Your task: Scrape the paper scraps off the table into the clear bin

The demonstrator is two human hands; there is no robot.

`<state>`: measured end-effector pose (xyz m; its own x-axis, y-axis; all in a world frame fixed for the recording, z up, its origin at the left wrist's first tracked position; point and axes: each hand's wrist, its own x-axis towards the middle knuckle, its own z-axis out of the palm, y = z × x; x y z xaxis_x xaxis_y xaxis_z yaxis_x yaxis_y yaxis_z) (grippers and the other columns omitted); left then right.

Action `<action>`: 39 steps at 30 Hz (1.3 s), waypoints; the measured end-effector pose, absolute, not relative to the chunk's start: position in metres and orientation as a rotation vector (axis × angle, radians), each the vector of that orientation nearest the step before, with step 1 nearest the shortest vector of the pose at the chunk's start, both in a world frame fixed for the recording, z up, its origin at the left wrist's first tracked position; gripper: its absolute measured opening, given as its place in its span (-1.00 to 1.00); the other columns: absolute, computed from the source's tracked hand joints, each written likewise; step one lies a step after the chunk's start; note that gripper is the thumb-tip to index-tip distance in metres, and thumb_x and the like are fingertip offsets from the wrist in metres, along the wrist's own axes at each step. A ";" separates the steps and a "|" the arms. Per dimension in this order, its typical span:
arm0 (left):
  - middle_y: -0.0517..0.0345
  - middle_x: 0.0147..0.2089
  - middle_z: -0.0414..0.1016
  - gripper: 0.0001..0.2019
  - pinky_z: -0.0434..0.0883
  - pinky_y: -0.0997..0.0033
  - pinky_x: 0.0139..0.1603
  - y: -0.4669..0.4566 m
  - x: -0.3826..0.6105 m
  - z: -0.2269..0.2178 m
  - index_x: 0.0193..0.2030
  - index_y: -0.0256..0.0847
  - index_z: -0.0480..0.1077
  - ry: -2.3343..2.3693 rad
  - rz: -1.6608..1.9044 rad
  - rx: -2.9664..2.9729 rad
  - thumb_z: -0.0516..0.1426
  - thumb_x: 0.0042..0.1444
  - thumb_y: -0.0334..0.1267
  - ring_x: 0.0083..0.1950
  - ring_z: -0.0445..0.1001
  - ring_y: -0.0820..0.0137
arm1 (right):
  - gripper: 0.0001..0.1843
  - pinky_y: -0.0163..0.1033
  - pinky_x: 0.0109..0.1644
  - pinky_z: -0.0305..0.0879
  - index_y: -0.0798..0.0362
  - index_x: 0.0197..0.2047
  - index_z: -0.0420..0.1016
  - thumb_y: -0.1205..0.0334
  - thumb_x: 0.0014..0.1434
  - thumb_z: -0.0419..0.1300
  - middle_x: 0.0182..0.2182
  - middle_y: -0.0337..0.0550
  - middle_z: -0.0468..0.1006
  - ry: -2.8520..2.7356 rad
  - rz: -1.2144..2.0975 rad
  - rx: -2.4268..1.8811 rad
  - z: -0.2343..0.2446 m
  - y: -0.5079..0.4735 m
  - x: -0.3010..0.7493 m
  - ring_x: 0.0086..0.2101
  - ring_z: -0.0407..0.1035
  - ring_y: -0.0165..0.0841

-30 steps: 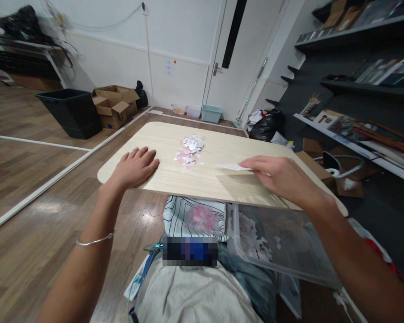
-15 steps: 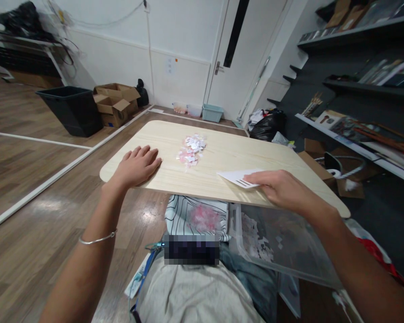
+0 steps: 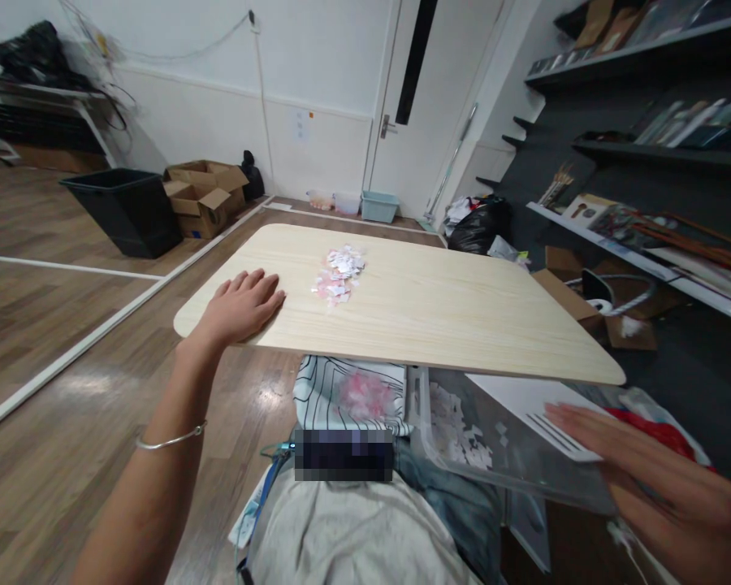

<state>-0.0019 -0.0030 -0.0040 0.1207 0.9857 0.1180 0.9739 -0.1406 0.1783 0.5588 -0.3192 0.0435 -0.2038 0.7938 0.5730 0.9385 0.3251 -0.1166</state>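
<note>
My left hand (image 3: pixel 240 307) lies flat, palm down and fingers stretched, on the left end of the pale wooden table (image 3: pixel 451 317). To the right of it on the tabletop is a small heap of white paper scraps (image 3: pixel 346 262), with pinkish bits (image 3: pixel 327 286) beside it. My right hand (image 3: pixel 658 479), a little blurred, grips a thin white card (image 3: pixel 515 396) with several dark stripes near the held edge. The card is below the table's near edge, over the clear plastic bin (image 3: pixel 423 418), which has white paper pieces (image 3: pixel 460 435) in it.
A striped cloth with a pink patch (image 3: pixel 369 394) lies below the table's near edge. Behind on the left stand a black bin (image 3: pixel 127 211) and cardboard boxes (image 3: pixel 204 199). Dark shelves (image 3: pixel 646 154) line the right side, with a black bag (image 3: pixel 481 226) near them.
My right hand has carried the white card off the tabletop, toward me and to the right, over the plastic bin. My left hand stays flat on the table.
</note>
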 end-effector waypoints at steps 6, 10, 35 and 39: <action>-0.15 0.97 0.36 -0.25 0.26 -0.28 0.92 -0.002 -0.004 -0.004 0.85 -0.05 0.52 1.995 0.333 2.326 -0.12 0.80 0.14 0.97 0.28 -0.20 | -0.17 -0.03 0.48 0.84 -0.42 0.61 0.83 0.54 0.58 0.18 0.32 -0.31 0.96 -2.110 -0.383 -1.228 0.062 -0.263 0.499 0.24 0.91 -0.16; -0.22 0.95 0.38 -0.25 0.28 -0.39 0.90 0.000 -0.006 -0.007 0.83 -0.09 0.54 1.952 0.370 2.352 -0.11 0.77 0.12 0.95 0.29 -0.27 | -0.37 -0.03 0.36 0.91 -0.18 0.27 1.02 0.56 0.51 0.23 0.16 -0.19 1.00 -2.050 -0.364 -1.260 0.081 -0.235 0.452 0.08 0.97 -0.08; -0.23 0.92 0.41 -0.23 0.24 -0.35 0.91 -0.004 -0.003 -0.001 0.81 -0.09 0.52 1.919 0.343 2.352 -0.15 0.78 0.18 0.93 0.29 -0.26 | -0.23 0.35 0.72 0.63 -0.14 0.18 1.07 0.67 0.18 0.24 0.30 -0.07 0.96 -1.911 0.255 -1.506 0.026 -0.128 0.335 0.40 0.82 0.04; -0.25 0.92 0.40 -0.21 0.23 -0.35 0.92 -0.003 -0.004 -0.004 0.82 -0.10 0.52 1.916 0.368 2.342 -0.15 0.77 0.19 0.93 0.28 -0.27 | -0.20 0.38 0.71 0.64 -0.16 0.17 1.07 0.67 0.14 0.24 0.28 -0.07 0.97 -1.885 0.242 -1.506 0.025 -0.144 0.355 0.39 0.83 0.06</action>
<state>-0.0035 -0.0029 -0.0042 0.1824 0.9751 0.1264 0.9526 -0.2071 0.2230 0.3555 -0.1436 0.0250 -0.0776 0.9123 0.4021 0.7812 0.3063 -0.5441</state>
